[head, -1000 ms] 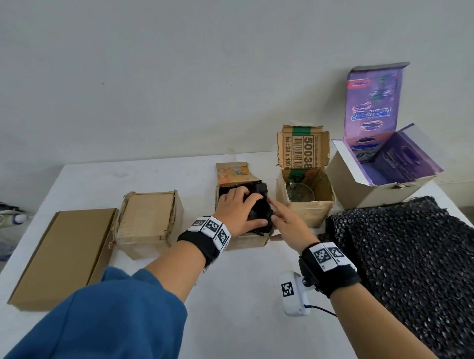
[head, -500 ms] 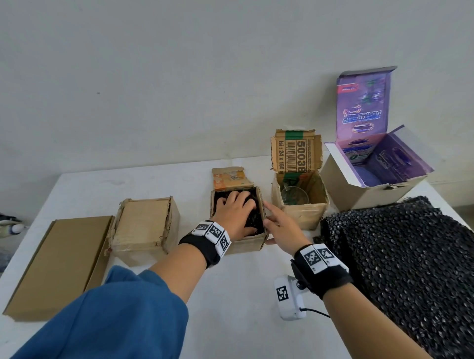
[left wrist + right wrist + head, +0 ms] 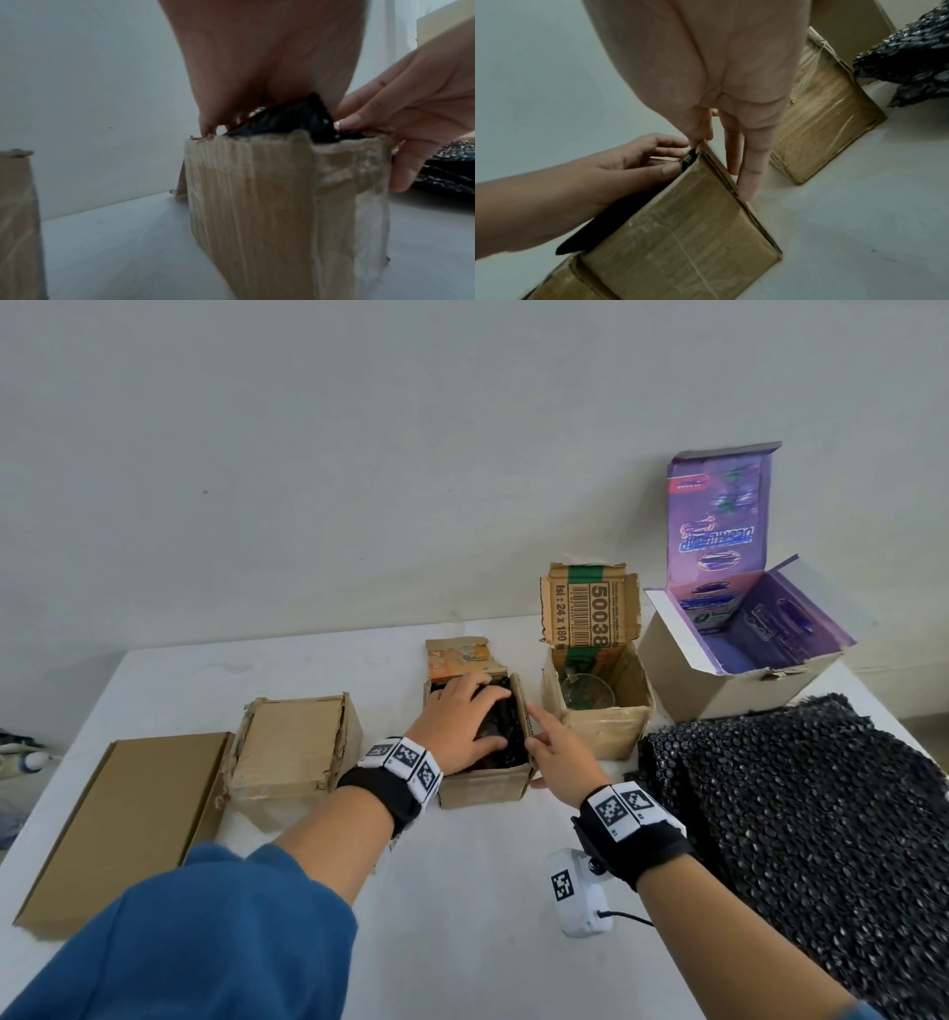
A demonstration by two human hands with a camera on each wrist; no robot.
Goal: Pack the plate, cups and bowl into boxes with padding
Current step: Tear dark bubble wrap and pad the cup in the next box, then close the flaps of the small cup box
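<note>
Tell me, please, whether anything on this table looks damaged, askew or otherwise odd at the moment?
Nothing is spilled or toppled. The cardboard is worn: the closed box has frayed, torn edges, and the barcode flap is ragged. One glass sits bare, without padding, in its open box, beside the box the hands are stuffing.

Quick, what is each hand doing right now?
Left hand: open, fingers spread, pressing black bubble-wrap padding down into the small open brown cardboard box.
Right hand: open, fingers straight against that box's right wall, holding nothing.
</note>
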